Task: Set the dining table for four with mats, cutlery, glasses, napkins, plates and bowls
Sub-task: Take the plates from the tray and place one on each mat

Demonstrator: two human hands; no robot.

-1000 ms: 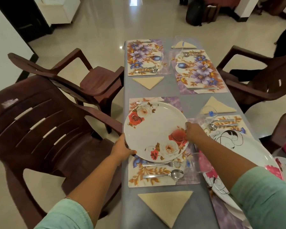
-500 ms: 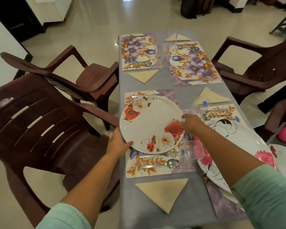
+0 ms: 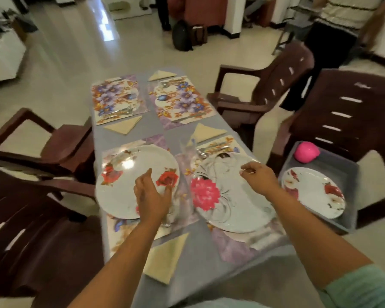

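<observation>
- Two near mats carry plates (image 3: 129, 185); both hands, left hand (image 3: 152, 196) and right hand (image 3: 259, 175), hover loose, holding nothing.
- Far mats (image 3: 118, 98) at upper centre lack plates; no bowls set.

Rose plate (image 3: 129, 174) set down (on mat), both hands released

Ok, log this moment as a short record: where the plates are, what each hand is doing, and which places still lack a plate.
red-rose plate: lies on the near left mat
pink-flower plate: lies on the near right mat
spare plate: on the grey tray at the right, beside a pink ball
left hand: over the red-rose plate's near edge, fingers loose, gripping nothing
right hand: above the pink-flower plate; grip unclear
far left mat: no plate
far right mat: no plate
</observation>
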